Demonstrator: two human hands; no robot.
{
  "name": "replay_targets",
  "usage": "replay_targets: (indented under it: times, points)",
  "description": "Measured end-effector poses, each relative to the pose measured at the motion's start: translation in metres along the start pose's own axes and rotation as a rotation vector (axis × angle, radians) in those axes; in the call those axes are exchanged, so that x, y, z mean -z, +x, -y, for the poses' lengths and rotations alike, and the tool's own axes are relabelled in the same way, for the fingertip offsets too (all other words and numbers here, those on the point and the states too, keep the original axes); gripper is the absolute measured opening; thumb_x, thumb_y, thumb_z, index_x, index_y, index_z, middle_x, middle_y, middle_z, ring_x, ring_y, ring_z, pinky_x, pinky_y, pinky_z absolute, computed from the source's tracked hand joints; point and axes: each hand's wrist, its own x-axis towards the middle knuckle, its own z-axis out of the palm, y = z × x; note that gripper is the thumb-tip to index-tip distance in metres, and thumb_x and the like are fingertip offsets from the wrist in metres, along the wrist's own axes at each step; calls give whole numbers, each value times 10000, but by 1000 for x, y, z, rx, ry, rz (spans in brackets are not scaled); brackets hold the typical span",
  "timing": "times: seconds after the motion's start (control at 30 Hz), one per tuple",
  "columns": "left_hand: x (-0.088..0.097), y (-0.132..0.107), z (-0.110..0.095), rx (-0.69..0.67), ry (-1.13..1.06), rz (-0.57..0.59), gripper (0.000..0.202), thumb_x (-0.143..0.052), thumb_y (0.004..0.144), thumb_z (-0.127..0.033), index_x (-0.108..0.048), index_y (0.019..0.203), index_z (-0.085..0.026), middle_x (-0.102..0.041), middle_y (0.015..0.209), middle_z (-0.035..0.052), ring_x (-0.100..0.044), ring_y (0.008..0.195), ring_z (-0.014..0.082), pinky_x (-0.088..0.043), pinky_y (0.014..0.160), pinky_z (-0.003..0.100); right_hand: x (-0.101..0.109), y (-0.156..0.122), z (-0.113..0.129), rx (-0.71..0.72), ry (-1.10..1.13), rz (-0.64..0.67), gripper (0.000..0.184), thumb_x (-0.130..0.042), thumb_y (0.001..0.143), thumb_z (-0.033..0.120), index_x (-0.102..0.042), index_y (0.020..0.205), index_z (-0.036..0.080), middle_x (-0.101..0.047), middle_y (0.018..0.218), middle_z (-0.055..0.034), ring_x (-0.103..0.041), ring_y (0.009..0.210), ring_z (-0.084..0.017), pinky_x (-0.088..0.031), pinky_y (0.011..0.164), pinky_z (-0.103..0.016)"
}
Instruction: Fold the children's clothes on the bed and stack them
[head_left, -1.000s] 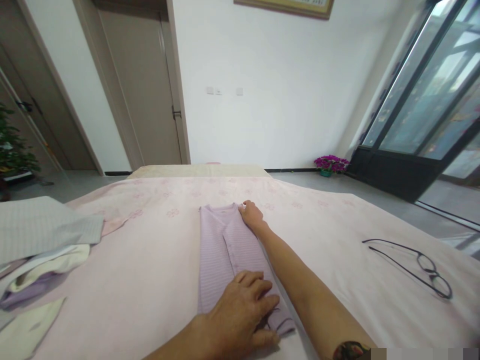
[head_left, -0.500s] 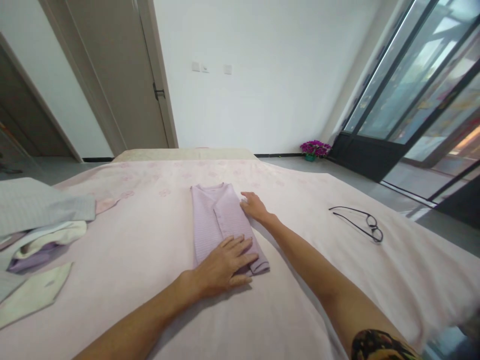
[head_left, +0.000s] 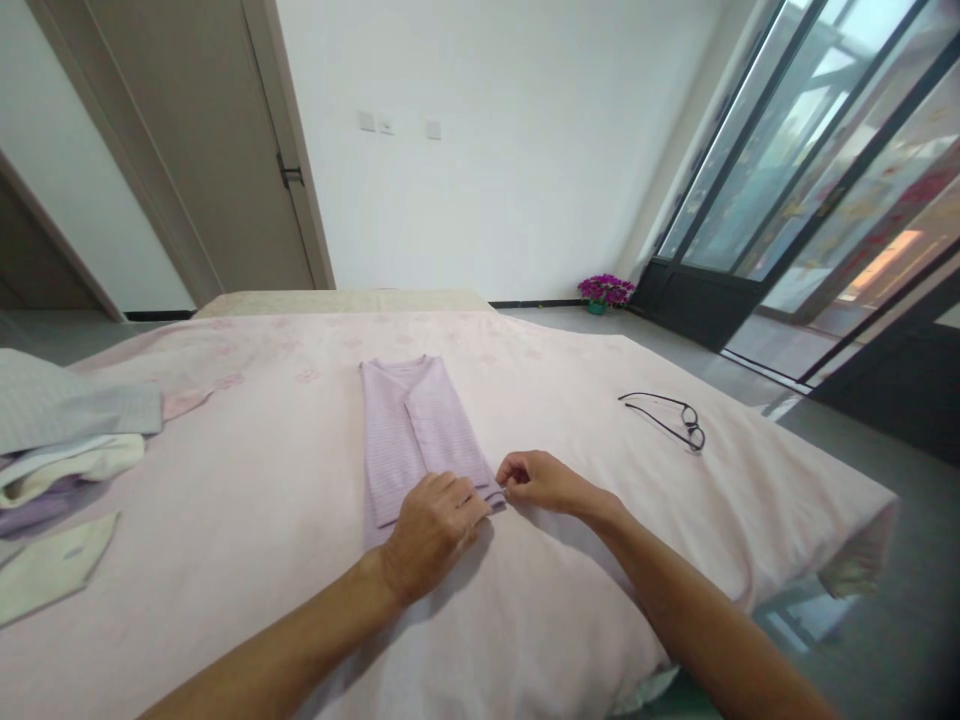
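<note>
A lilac striped button-front shirt, folded into a narrow rectangle, lies on the pink bedspread with its neckline pointing away from me. At its near hem is my left hand, its fingers curled down over the fabric edge. My right hand is closed in a pinch at the near right corner, where several fabric layers show. My own fingers partly hide the hem and what lies under them.
Black-framed glasses lie on the bed to the right. At the left edge is a heap of clothes, with a pale green cloth before it. Purple flowers stand on the floor by the glass door.
My left hand has gone from lying flat on the shirt to curling at its hem. My right hand has come nearer, from the shirt's right side to its near corner. The view has shifted right.
</note>
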Motion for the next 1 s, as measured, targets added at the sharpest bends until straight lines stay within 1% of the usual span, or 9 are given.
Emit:
replay_targets:
  times: [0.07, 0.13, 0.2, 0.27, 0.37, 0.53, 0.67, 0.83, 1.0]
  points:
    - [-5, 5, -4, 9, 30, 21, 64, -616, 911, -270, -644, 900, -214, -624, 856, 30, -539, 817, 199, -394, 723, 352, 0, -5, 3, -16, 2, -17, 229, -596, 680, 158, -714, 874, 190, -697, 753, 20, -594, 669, -114, -383, 592, -194]
    - [-10, 9, -7, 19, 63, 29, 46, -616, 906, -252, -639, 913, -212, -626, 870, 33, -539, 833, 206, -391, 733, 362, -2, -7, 5, -31, -19, -36, 239, -607, 675, 154, -706, 888, 199, -702, 766, 22, -599, 674, -114, -378, 595, -194]
    - [-15, 11, -8, 20, 88, 21, 46, -599, 911, -236, -633, 927, -209, -627, 879, 35, -538, 845, 210, -385, 743, 370, -4, -8, 7, -36, -84, -53, 227, -631, 675, 167, -705, 884, 212, -705, 772, 23, -592, 671, -114, -361, 590, -199]
    - [-18, 12, -8, 14, 104, 7, 54, -587, 918, -239, -622, 940, -205, -628, 888, 37, -536, 851, 210, -376, 752, 376, -7, -9, 10, -42, -170, -86, 173, -647, 688, 197, -708, 848, 221, -701, 764, 22, -576, 659, -114, -339, 584, -209]
    - [-20, 14, -7, 20, 117, -12, 61, -575, 925, -248, -605, 939, -196, -622, 874, 34, -528, 834, 207, -361, 749, 377, -11, -10, 14, -47, -247, -125, 127, -627, 715, 217, -712, 809, 229, -698, 763, 17, -562, 659, -117, -319, 589, -221]
    - [-21, 15, -7, 35, 137, -22, 104, -537, 953, -260, -604, 911, -193, -620, 856, 35, -514, 812, 203, -342, 737, 372, -15, -10, 14, -82, -245, -137, 135, -594, 721, 229, -711, 788, 238, -696, 745, 23, -566, 664, -122, -308, 589, -226]
    - [-24, 16, -5, 10, 157, -54, 153, -510, 970, -248, -618, 870, -203, -618, 844, 31, -508, 812, 199, -330, 734, 372, -15, -10, 15, -112, -237, -115, 141, -597, 708, 230, -718, 780, 235, -696, 734, 18, -554, 638, -122, -301, 574, -228]
    - [-23, 17, -1, 26, 170, -54, 159, -564, 939, -247, -618, 797, -201, -621, 829, 36, -505, 803, 203, -331, 728, 373, -10, -13, 18, -112, -213, -68, 132, -608, 674, 212, -717, 748, 227, -693, 717, 18, -553, 627, -121, -310, 561, -221]
    - [-23, 18, 1, 57, 134, -42, 132, -567, 934, -251, -619, 823, -201, -629, 879, 40, -515, 835, 211, -363, 765, 379, -4, -14, 18, -115, -153, -9, 106, -610, 645, 191, -694, 710, 202, -666, 676, 22, -529, 604, -110, -308, 538, -211]
